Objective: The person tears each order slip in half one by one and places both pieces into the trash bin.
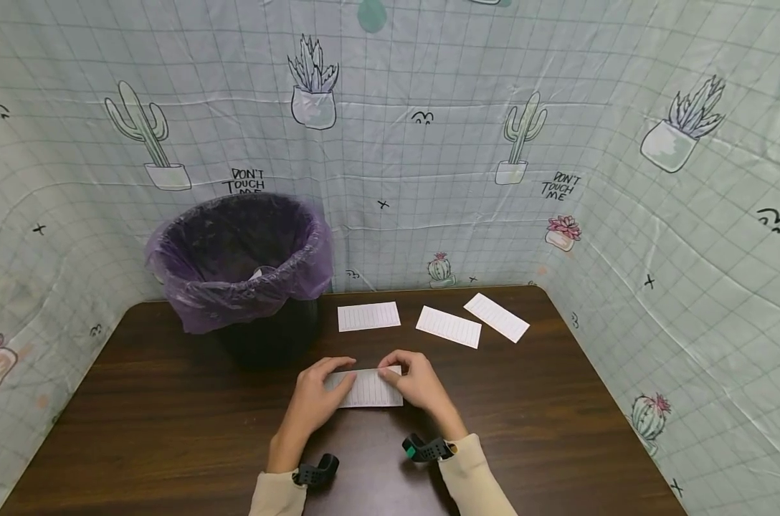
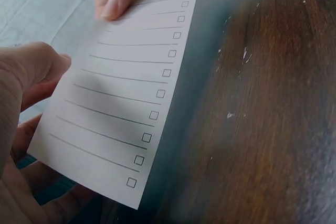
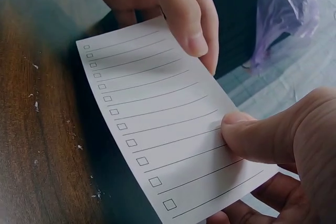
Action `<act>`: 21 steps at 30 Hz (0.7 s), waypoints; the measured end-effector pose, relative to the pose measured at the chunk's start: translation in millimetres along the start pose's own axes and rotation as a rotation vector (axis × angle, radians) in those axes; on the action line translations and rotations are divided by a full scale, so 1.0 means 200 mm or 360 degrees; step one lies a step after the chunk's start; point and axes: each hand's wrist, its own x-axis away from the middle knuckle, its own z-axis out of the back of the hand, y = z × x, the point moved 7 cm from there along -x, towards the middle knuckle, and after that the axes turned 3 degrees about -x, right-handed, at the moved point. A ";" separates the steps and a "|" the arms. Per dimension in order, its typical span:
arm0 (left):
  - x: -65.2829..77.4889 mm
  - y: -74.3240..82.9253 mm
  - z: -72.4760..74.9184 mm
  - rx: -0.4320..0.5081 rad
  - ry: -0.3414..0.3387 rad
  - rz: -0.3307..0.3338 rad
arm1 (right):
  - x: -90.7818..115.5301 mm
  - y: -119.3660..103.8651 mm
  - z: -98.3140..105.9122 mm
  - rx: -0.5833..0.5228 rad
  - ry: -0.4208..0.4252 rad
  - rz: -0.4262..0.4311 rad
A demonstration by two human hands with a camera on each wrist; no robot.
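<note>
A white lined checklist sheet (image 1: pixel 372 390) with a row of small checkboxes is held lengthwise between both hands, low over the front middle of the table. My right hand (image 1: pixel 419 383) pinches its right end, with the thumb (image 3: pixel 252 135) on the printed face and fingers beneath. At the opposite end is my left hand (image 1: pixel 312 394), its fingers behind the sheet and its thumb (image 2: pixel 52 64) at the upper edge. The sheet bows slightly in the wrist views, its printed side up.
A dark trash bin (image 1: pixel 267 333) with a purple liner (image 1: pixel 254 290) stands at the back left. Behind the hands lie three similar sheets: one (image 1: pixel 368 316) at the middle back, one (image 1: pixel 449 327) to its right and another (image 1: pixel 496 317) farther right. A patterned curtain (image 1: pixel 390 172) encloses the table.
</note>
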 end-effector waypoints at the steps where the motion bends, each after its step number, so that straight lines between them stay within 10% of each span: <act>1: 0.00 0.00 0.00 -0.0004 0.0005 -0.0012 | 0.00 0.00 0.00 0.0009 -0.0003 -0.0003; 21: 0.00 0.03 -0.03 -0.0095 -0.0058 -0.0039 | 0.03 -0.04 -0.02 0.0033 -0.0014 0.0030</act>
